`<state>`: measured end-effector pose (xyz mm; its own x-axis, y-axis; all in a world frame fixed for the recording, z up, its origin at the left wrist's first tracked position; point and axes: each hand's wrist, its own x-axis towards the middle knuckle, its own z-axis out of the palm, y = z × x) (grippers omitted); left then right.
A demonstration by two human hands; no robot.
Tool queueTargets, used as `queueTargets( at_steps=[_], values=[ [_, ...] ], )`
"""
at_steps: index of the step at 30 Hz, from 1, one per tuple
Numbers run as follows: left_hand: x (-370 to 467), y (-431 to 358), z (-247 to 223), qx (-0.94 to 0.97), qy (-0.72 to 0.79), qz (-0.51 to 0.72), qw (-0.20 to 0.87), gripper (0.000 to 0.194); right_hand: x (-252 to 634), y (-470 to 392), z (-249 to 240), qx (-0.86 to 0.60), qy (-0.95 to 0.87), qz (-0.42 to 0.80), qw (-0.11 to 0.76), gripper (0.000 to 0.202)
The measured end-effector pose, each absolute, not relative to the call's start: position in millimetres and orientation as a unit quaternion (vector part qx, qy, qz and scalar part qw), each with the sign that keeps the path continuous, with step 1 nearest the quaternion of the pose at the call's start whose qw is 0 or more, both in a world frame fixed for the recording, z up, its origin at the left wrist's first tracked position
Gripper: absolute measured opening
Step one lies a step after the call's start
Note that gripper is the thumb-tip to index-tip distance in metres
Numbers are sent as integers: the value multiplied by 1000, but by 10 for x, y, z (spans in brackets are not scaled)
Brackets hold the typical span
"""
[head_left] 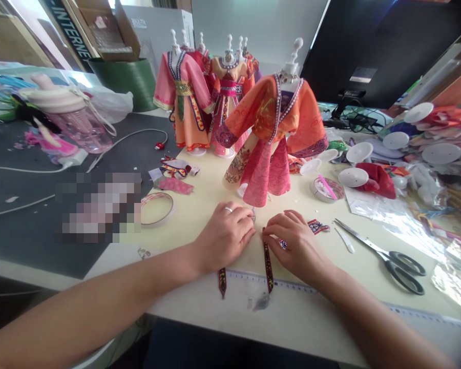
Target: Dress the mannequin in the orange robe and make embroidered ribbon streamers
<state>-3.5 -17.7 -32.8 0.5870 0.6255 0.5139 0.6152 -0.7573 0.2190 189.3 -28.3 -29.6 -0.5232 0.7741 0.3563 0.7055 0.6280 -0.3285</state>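
Note:
Low over the pale table, my left hand (228, 233) has its fingers curled together, with a ring on one finger. A dark patterned ribbon end (223, 283) hangs out below that hand, so it is closed on the ribbon. My right hand (292, 241) pinches the upper end of another dark patterned ribbon length (268, 264). Whether both lengths are one piece is hidden by the hands. A clear ruler (249, 277) lies under the ribbon. Behind the hands stands a dress form in an orange jacket and pink skirt (278, 123).
Black-handled scissors (397, 266) lie open at the right, beside a white curved piece (344, 240). A tape roll (156, 209) is left of my hands. More dressed forms (184, 97) stand at the back. White round bases (359, 152) and fabric are piled at the right.

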Motion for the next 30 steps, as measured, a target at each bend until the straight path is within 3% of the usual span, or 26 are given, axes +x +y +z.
queueTargets(
  at_steps=[4, 8, 14, 17, 20, 25, 30],
  values=[
    [3, -148, -417, 906, 360, 224, -21, 23, 1915, -278, -299, -428, -877, 55, 213, 15],
    [17, -141, -388, 898, 354, 260, 13, 24, 1920, -294, -309, -436, -858, 36, 270, 14],
    [-44, -124, -204, 767, 351, 375, 385, 22, 1949, -323, -233, -472, -796, 80, 370, 13],
    [-92, -111, -145, 723, 371, 372, 449, 23, 1974, -308, -215, -487, -774, 112, 390, 12],
    [-131, -89, -128, 765, 384, 353, 377, 20, 1985, -295, -219, -484, -778, 106, 385, 12],
    [-134, -57, -212, 894, 339, 249, 154, 19, 1977, -302, -238, -469, -798, 77, 371, 13],
    [-53, -64, -325, 913, 347, 196, 89, 20, 1973, -314, -268, -467, -801, 81, 365, 13]
  ],
)
